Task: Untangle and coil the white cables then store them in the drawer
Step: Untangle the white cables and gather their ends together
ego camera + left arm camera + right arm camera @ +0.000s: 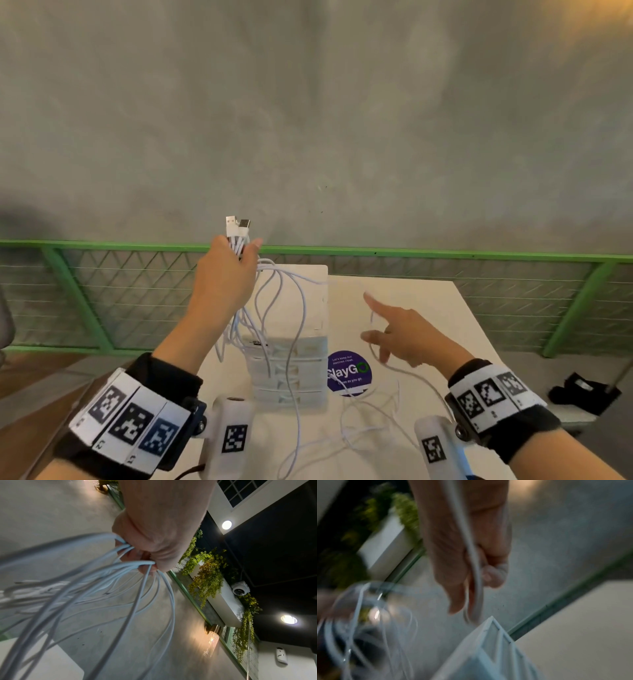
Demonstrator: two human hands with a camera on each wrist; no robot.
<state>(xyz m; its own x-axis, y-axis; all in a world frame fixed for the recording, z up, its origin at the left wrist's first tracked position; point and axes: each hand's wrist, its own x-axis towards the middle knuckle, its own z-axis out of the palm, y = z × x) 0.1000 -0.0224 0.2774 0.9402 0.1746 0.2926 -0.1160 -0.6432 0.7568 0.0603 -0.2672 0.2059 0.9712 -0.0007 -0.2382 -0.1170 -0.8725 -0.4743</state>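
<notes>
My left hand (pixel 239 255) is raised over the white drawer unit (pixel 291 377) and grips a bunch of white cables (pixel 274 301); their USB plugs (pixel 237 226) stick up above the fist. In the left wrist view the cables (pixel 109 574) fan down out of the closed left hand (pixel 154 540). Loops hang in front of the drawers, and more cable (pixel 370 404) trails onto the table. My right hand (pixel 380 330) hovers right of the drawer unit with its index finger stretched out. In the right wrist view one cable (pixel 476 568) runs down the palm under the curled fingers (pixel 493 574).
The white table (pixel 428 308) carries a round purple sticker (pixel 349 371) beside the drawer unit (pixel 488 649). A green mesh railing (pixel 445 255) runs behind the table before a grey wall. A black object (pixel 582 390) lies off the table's right side.
</notes>
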